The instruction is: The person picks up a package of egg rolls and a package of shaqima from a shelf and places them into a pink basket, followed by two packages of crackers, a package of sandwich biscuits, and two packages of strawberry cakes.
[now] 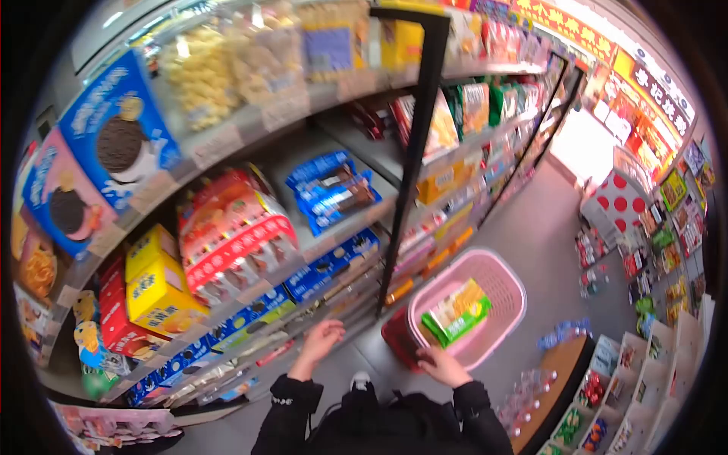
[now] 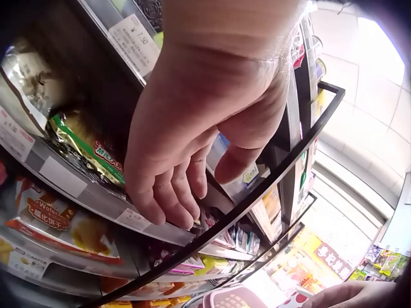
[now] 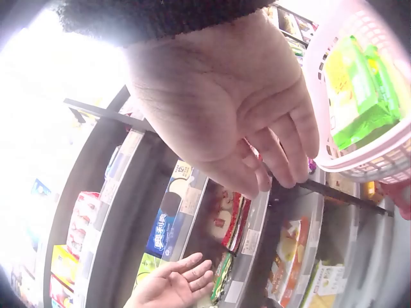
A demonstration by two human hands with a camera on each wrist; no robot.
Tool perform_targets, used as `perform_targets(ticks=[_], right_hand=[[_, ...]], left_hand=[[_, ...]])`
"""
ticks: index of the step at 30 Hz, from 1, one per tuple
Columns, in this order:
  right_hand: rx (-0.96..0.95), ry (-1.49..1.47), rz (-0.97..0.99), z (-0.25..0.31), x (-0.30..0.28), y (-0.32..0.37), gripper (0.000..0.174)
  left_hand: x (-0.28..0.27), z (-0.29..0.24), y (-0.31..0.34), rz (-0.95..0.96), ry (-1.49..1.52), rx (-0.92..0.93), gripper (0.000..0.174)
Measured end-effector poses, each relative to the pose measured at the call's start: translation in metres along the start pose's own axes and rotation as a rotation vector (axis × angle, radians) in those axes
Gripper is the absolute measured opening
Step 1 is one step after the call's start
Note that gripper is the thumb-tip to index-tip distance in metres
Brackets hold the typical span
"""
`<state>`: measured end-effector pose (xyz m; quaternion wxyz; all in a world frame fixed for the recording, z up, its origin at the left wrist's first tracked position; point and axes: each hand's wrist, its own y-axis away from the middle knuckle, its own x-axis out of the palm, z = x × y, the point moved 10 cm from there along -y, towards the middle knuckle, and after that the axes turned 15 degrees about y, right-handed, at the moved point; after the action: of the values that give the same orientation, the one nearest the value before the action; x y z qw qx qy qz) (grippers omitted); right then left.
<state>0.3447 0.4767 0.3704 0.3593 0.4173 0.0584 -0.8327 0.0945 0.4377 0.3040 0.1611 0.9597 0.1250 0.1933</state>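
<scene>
My left hand (image 1: 322,343) is held in front of the lower shelves, its fingers loosely bent and nothing in them. The left wrist view shows the same hand (image 2: 192,122) hanging over shelf edges with price labels. My right hand (image 1: 446,367) is at the near rim of a pink shopping basket (image 1: 502,274). In the right wrist view that hand (image 3: 231,106) has relaxed, mostly straight fingers beside the basket wall (image 3: 366,172), gripping nothing. Inside the basket lies a green and yellow snack packet (image 1: 455,312).
Snack shelves (image 1: 334,236) curve along the left, with a black frame post (image 1: 415,167) standing out from them. A dark red object (image 1: 398,341) is beside the basket. To the right are plastic bottles (image 1: 531,390) and a low display rack (image 1: 607,394). The aisle floor (image 1: 535,220) runs ahead.
</scene>
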Motion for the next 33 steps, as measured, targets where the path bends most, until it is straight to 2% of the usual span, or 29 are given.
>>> perform_targets(ticks=[3, 4, 7, 9, 11, 15, 17, 19, 20, 22, 23, 24, 26, 27, 29, 30, 32, 33], right_hand=[[0.069, -0.025, 0.072, -0.028, -0.004, 0.004, 0.028], [0.033, -0.043, 0.063, -0.037, -0.007, 0.004, 0.029], [0.094, -0.033, 0.093, -0.074, -0.019, 0.007, 0.029], [0.061, -0.019, 0.108, -0.095, -0.03, 0.005, 0.03], [-0.006, 0.031, 0.149, -0.131, -0.052, 0.001, 0.031], [-0.042, 0.052, 0.203, -0.181, -0.081, -0.01, 0.03], [-0.035, 0.021, 0.279, -0.208, -0.088, -0.018, 0.031], [0.016, 0.047, 0.09, -0.237, -0.112, -0.036, 0.04], [-0.003, 0.046, 0.118, -0.252, -0.109, -0.045, 0.04], [-0.015, 0.14, -0.112, -0.284, -0.123, -0.064, 0.05], [-0.024, 0.138, -0.096, -0.293, -0.117, -0.073, 0.05], [0.031, 0.137, -0.052, -0.308, -0.108, -0.084, 0.052], [0.092, 0.109, -0.021, -0.322, -0.095, -0.097, 0.051], [0.088, 0.109, -0.011, -0.325, -0.09, -0.101, 0.051], [0.114, 0.079, 0.1, -0.326, -0.074, -0.108, 0.047], [0.05, 0.045, 0.072, -0.332, -0.063, -0.113, 0.039], [0.061, 0.035, 0.087, -0.33, -0.058, -0.114, 0.035], [0.077, 0.033, 0.089, -0.33, -0.057, -0.114, 0.032]], left_hand=[[0.018, 0.006, -0.002, 0.016, -0.087, -0.037, 0.027], [0.028, 0.004, 0.001, -0.017, -0.07, -0.073, 0.028], [0.049, 0.013, -0.003, -0.015, -0.108, -0.077, 0.028], [0.057, 0.024, -0.009, -0.053, -0.092, -0.056, 0.029], [0.085, 0.045, -0.009, -0.135, -0.049, -0.032, 0.029], [0.146, 0.079, -0.011, -0.185, -0.018, -0.125, 0.029], [0.186, 0.098, -0.022, -0.094, -0.044, -0.2, 0.031], [0.206, 0.119, -0.038, -0.152, -0.028, -0.181, 0.033], [0.213, 0.129, -0.049, -0.175, -0.025, -0.157, 0.035], [0.231, 0.143, -0.068, -0.216, 0.002, -0.101, 0.037], [0.239, 0.14, -0.078, -0.224, 0.012, -0.038, 0.04], [0.243, 0.144, -0.085, -0.237, 0.017, -0.041, 0.04], [0.235, 0.141, -0.091, -0.432, -0.379, -0.069, 0.043], [0.232, 0.153, -0.098, -0.441, -0.376, -0.074, 0.043], [0.204, 0.184, -0.101, -0.647, -0.394, -0.179, 0.043], [0.203, 0.191, -0.101, -0.659, -0.395, -0.185, 0.043], [0.212, 0.184, -0.099, -0.658, -0.221, -0.081, 0.042], [0.208, 0.196, -0.101, -0.664, -0.223, -0.089, 0.042]])
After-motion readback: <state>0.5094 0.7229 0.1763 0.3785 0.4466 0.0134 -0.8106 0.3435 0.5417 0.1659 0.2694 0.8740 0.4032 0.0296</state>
